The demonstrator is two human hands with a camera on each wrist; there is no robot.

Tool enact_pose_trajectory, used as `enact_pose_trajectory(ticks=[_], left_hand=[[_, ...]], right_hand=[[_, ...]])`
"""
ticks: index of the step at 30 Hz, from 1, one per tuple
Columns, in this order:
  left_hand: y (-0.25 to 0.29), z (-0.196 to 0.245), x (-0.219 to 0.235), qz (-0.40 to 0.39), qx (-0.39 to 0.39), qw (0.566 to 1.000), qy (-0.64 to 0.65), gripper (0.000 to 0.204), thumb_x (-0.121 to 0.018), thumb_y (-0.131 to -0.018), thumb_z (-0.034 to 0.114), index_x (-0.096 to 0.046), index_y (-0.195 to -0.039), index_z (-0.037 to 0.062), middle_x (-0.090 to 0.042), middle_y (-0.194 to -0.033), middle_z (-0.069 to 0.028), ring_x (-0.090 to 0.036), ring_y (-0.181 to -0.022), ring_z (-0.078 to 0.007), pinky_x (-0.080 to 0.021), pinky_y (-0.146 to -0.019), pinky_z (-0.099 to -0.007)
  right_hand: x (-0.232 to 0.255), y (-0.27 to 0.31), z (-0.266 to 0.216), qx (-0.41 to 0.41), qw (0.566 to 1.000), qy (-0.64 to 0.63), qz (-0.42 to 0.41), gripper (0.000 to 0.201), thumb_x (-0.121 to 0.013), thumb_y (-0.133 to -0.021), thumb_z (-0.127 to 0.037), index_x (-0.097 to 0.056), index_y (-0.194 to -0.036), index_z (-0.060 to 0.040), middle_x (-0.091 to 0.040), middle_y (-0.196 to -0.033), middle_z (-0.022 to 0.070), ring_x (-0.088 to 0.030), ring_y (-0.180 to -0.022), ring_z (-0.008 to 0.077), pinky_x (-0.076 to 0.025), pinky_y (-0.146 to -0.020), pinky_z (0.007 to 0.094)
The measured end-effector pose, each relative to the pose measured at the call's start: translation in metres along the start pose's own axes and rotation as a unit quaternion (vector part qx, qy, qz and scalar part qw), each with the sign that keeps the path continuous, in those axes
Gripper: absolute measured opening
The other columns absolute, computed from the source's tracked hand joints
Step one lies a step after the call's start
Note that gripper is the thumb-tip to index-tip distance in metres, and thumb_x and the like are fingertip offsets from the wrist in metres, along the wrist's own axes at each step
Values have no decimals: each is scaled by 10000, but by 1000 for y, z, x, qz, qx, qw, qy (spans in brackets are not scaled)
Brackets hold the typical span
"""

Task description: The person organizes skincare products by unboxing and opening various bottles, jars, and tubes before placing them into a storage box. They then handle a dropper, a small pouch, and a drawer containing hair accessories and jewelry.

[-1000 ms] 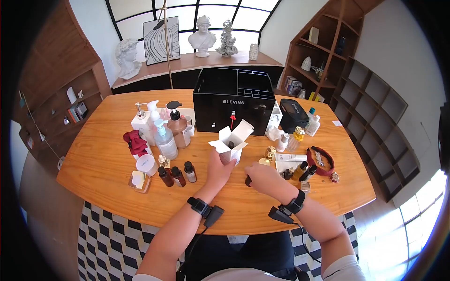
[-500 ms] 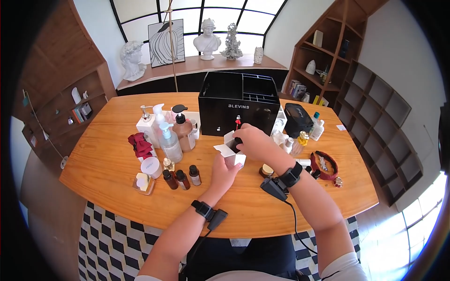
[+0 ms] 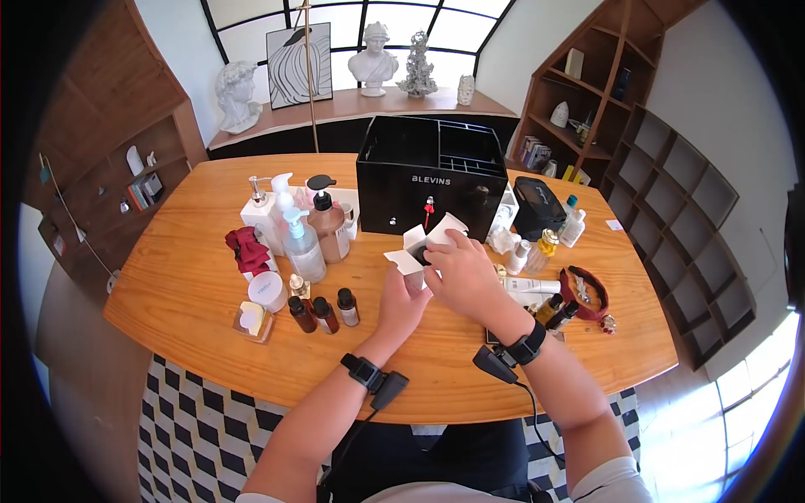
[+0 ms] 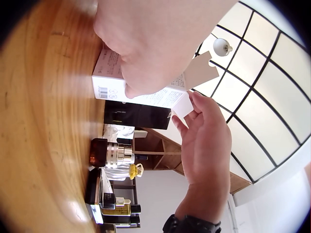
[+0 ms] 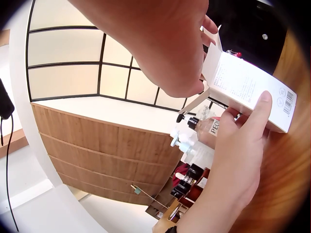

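Observation:
Upright above the tabletop, my left hand (image 3: 404,303) grips a white carton (image 4: 158,97) by its lower sides, its top flaps spread. My right hand (image 3: 466,272) is at the carton's mouth, fingers bent over the rim beside a flap (image 5: 210,65). A small dark bottle (image 3: 422,254) shows black in the opening, right at the right hand's fingertips; most of it is hidden by the carton and fingers. In the right wrist view the left thumb (image 5: 262,104) presses the carton's printed face.
A black organizer (image 3: 432,197) stands behind the carton. On the left are pump bottles (image 3: 303,251), several small brown bottles (image 3: 324,315) and a white jar (image 3: 267,290). To the right lie a white tube (image 3: 532,286), a red headband (image 3: 587,293) and a black case (image 3: 538,208).
My right hand has brought a dark item from the table to the carton's mouth. Its fingers now sit lower and more forward at the flaps. The left hand keeps hold of the carton.

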State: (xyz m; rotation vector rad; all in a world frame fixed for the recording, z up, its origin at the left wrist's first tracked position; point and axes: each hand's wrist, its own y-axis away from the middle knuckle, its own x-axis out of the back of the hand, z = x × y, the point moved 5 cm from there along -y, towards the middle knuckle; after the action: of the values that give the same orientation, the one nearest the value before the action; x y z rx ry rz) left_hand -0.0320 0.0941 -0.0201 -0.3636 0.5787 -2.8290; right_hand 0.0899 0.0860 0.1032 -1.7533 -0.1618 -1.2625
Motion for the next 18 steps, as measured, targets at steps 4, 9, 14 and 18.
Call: enact_pose_trajectory(ticks=[4, 9, 14, 18], left_hand=[[2, 9, 1, -1, -4, 1000, 16, 466, -712, -852, 37, -490, -1261, 16, -586, -1161, -138, -618, -1070, -242, -510, -880, -351], [1, 0, -3, -12, 11, 997, 78, 454, -712, -855, 28, -495, -1254, 4, -597, -1154, -127, -627, -1041, -218, -514, -869, -350], [5, 2, -1, -60, 58, 996, -14, 488, -734, -843, 37, -481, -1257, -17, -610, -1128, -96, -630, -1042, -212, -517, -898, -343], [8, -20, -17, -137, 83, 983, 90, 568, -745, -860, 68, -433, -1330, -4, -601, -1200, -108, -606, -1101, -206, -507, -946, -348]], right_hand=[[-6, 4, 1, -3, 1000, 4, -6, 272, -611, -872, -247, -732, -972, -25, -711, -1115, 121, -536, -1255, 406, -455, -996, 488], [-1, 16, 5, -27, 999, -21, -29, 463, -691, -866, -337, -676, -1208, -26, -565, -1383, 168, -399, -1396, 430, -384, -1108, 523], [25, 30, 25, -125, 985, -112, 43, 820, -824, -766, -208, -428, -1469, -61, -361, -1518, 250, -345, -1424, 445, -349, -1149, 509], [21, 39, 41, -206, 943, -261, 33, 1049, -843, -771, -154, -191, -1590, -86, -397, -1509, 249, -369, -1430, 403, -348, -1157, 445]])
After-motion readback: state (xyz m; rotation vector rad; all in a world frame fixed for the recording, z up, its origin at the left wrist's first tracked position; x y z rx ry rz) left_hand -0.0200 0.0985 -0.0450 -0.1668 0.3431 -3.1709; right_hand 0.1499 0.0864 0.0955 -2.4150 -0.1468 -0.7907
